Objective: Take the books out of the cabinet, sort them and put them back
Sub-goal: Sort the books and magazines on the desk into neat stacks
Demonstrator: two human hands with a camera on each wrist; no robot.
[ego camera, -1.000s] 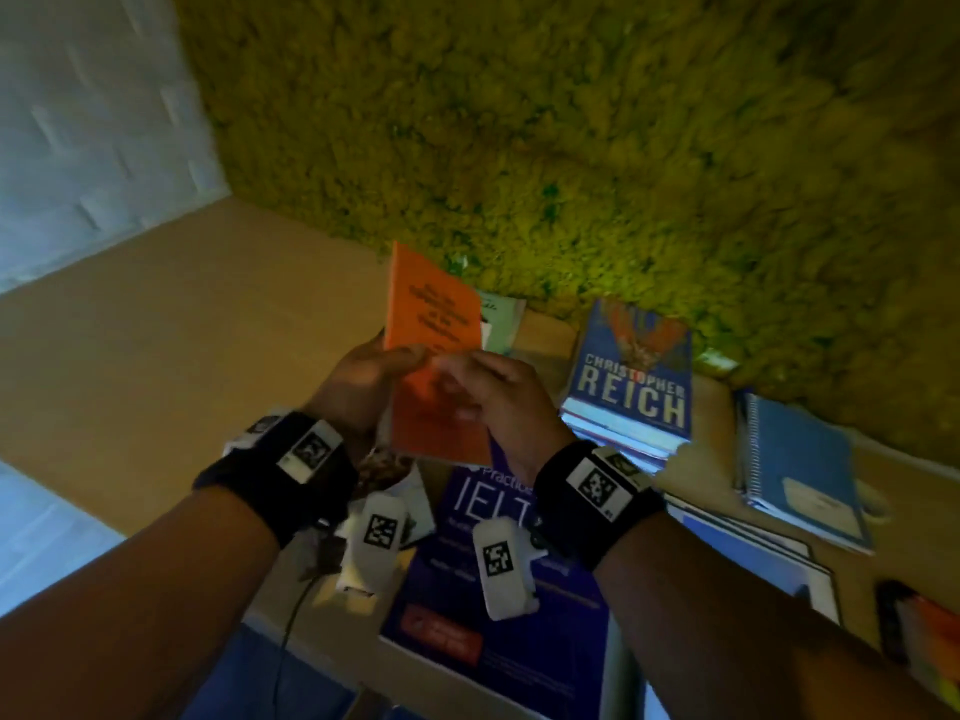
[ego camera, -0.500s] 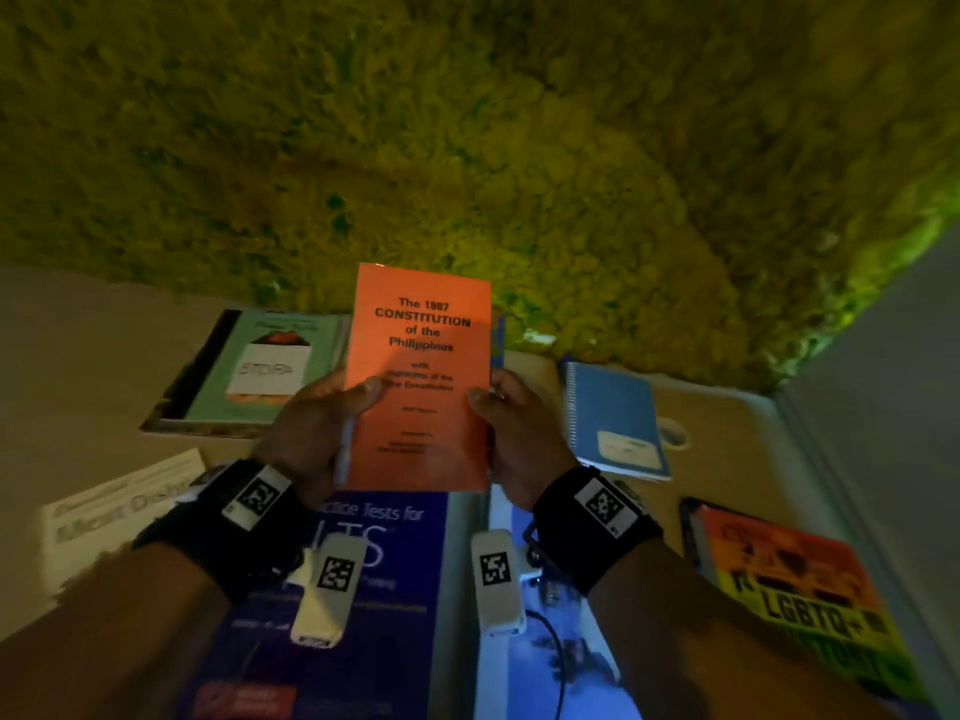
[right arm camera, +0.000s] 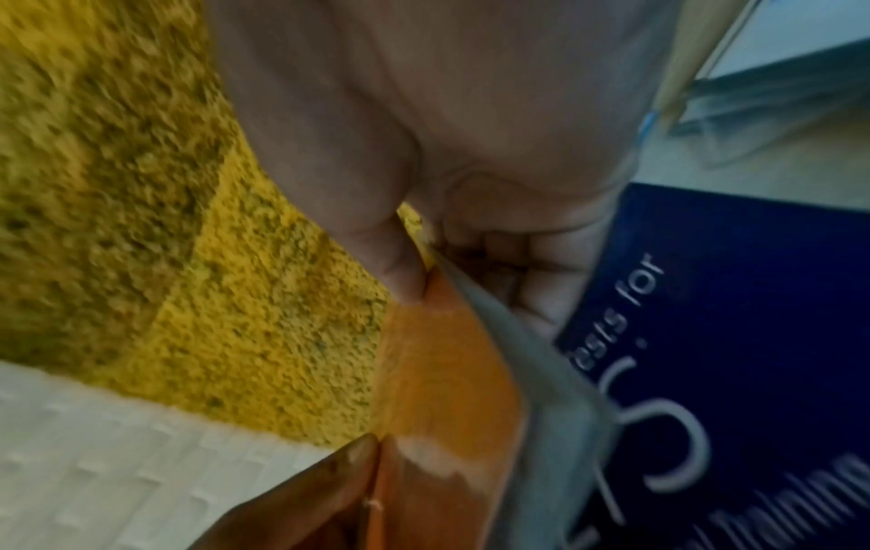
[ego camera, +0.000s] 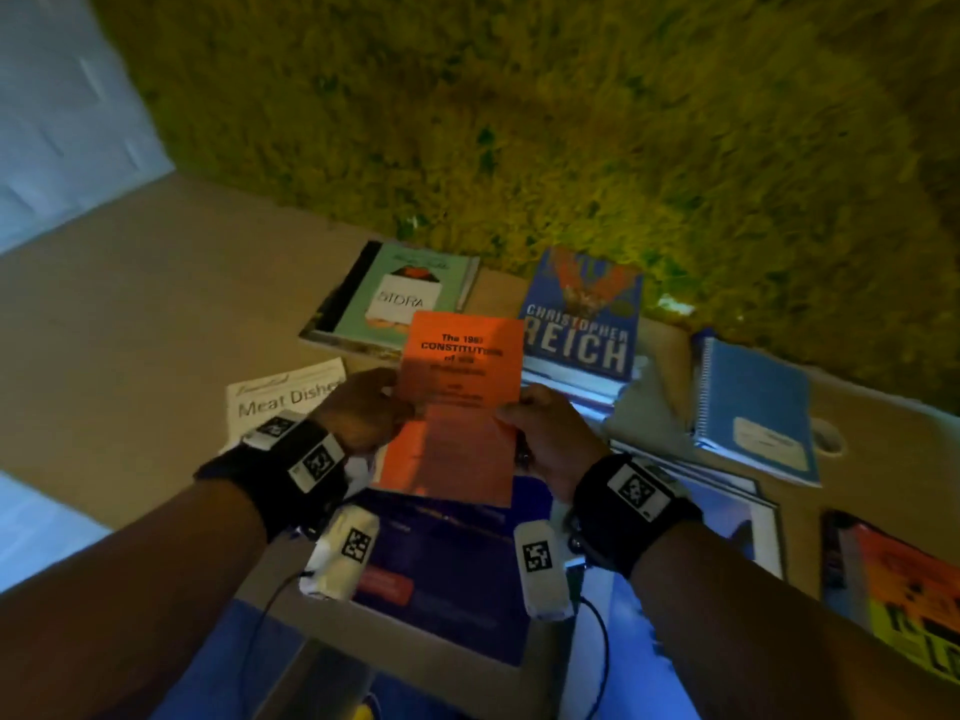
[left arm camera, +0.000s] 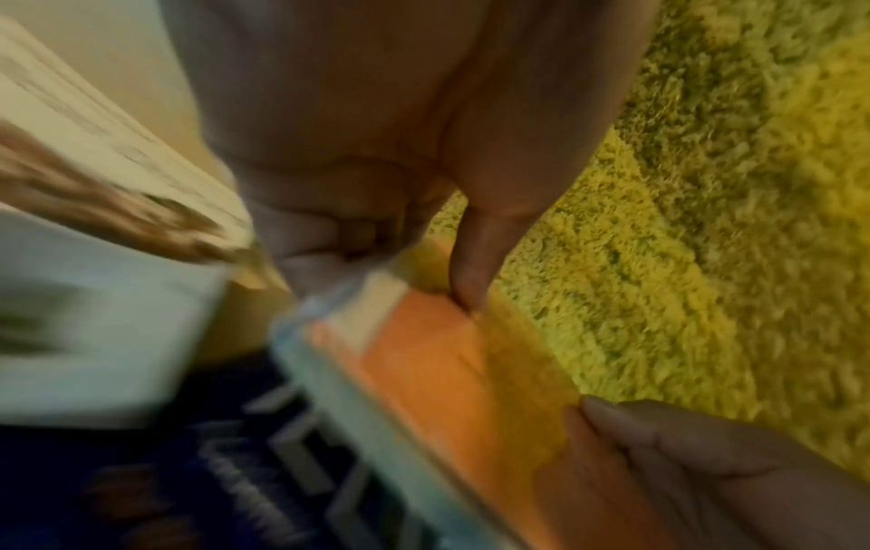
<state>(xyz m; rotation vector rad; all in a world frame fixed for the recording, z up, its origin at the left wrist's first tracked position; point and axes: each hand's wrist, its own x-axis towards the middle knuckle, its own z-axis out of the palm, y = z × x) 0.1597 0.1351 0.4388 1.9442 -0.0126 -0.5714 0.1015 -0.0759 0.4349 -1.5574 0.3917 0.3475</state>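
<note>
Both hands hold one thin orange paperback booklet (ego camera: 460, 402) up above the tan tabletop (ego camera: 130, 304): the left hand (ego camera: 363, 415) pinches its left edge with the thumb on the cover, and the right hand (ego camera: 548, 439) pinches its right edge the same way. Black print on the cover reads "The 1987 CONSTITUTION"; the lower lines lie in shadow and are blurred. In the wrist views its pale page block (left arm camera: 358, 405) shows under the orange cover.

Directly under the booklet lies a large dark blue softcover book (ego camera: 447, 579). At 11 o'clock from the booklet rests a pale green book marked "STDRA" (ego camera: 402, 298); at 1 o'clock, a blue "CHRISTOPHER REICH" paperback (ego camera: 582, 319) tops a stack. A light blue spiral notebook (ego camera: 753, 407) lies at 3 o'clock, a white "Meat Dishes" sheet (ego camera: 280, 392) at 9 o'clock.
</note>
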